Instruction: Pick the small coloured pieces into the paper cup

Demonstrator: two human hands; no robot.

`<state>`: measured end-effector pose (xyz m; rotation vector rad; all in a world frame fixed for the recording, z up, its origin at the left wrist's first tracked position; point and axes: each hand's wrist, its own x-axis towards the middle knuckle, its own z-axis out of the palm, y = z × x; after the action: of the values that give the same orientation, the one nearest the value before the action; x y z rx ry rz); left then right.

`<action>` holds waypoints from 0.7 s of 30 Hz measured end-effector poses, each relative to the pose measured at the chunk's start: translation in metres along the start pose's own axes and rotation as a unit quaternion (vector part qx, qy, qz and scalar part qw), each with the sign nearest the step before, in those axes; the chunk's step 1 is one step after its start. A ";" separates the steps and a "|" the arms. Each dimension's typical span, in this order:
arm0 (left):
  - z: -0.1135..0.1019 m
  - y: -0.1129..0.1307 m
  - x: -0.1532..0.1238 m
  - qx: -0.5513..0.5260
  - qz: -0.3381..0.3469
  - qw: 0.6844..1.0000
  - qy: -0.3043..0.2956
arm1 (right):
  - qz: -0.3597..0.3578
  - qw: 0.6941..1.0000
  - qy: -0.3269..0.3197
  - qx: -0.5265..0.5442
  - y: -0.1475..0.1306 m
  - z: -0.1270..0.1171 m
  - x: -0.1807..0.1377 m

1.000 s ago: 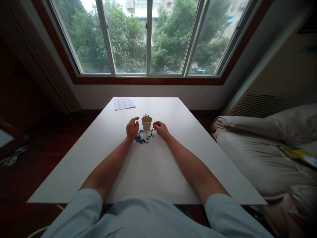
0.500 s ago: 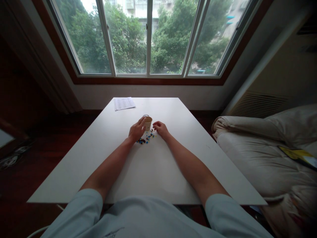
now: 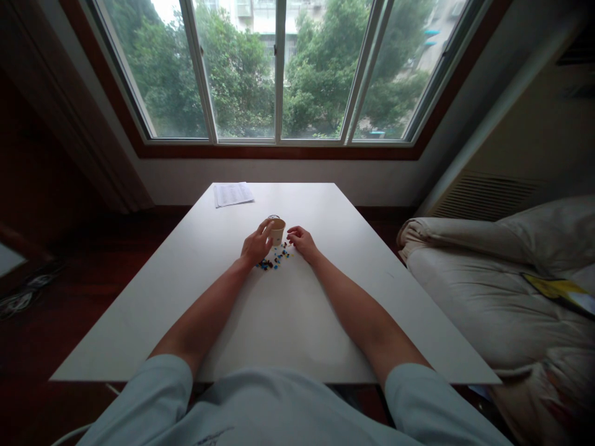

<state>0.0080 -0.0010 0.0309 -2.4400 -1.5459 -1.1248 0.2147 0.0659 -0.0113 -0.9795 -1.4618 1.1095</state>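
Note:
A paper cup (image 3: 279, 233), light brown and upright, stands near the middle of the white table (image 3: 288, 322). Against its left side my left hand (image 3: 255, 244) is curved, with the thumb in front and the fingers toward the rim. Just right of the cup, my right hand (image 3: 302, 240) has its fingertips pinched together, apart from the cup. Whatever those fingertips may hold is too small to make out. Small coloured pieces (image 3: 276, 261), blue, yellow and dark brown, lie scattered on the tabletop before the cup, partly beside my left hand. The inside of the cup is hardly visible.
Printed paper sheets (image 3: 234, 194) lie at the table's far left corner. A thin dark looped thing (image 3: 274, 217) shows behind the cup. To the right stands a beige sofa (image 3: 460, 291) with a yellow and black item (image 3: 558, 290) on it. A window (image 3: 279, 74) fills the far wall.
The fingers of my left hand have lifted slightly at the cup's rim. My right hand, the cup and the scattered pieces look nearly the same.

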 end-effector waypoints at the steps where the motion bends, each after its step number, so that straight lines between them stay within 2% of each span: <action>1: 0.000 0.000 0.000 0.001 -0.004 1.000 -0.003 | 0.001 1.000 0.001 0.006 0.000 0.000 0.000; 8: 0.000 -0.006 -0.001 -0.004 -0.028 1.000 -0.003 | 0.010 0.999 0.028 0.019 -0.001 0.001 0.002; 13: 0.000 -0.013 -0.002 -0.004 -0.045 0.999 0.022 | 0.008 0.997 0.053 0.059 -0.005 -0.002 0.003; 17: 0.004 -0.022 -0.003 -0.020 -0.069 0.996 0.043 | 0.008 0.993 0.063 0.095 -0.018 -0.002 0.003; 21: 0.007 -0.029 -0.003 -0.037 -0.092 0.994 0.054 | -0.010 0.993 0.042 0.114 -0.036 0.002 0.000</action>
<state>-0.0120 0.0137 0.0147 -2.2751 -1.7554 -1.3413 0.2118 0.0572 0.0233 -0.8381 -1.2437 1.1788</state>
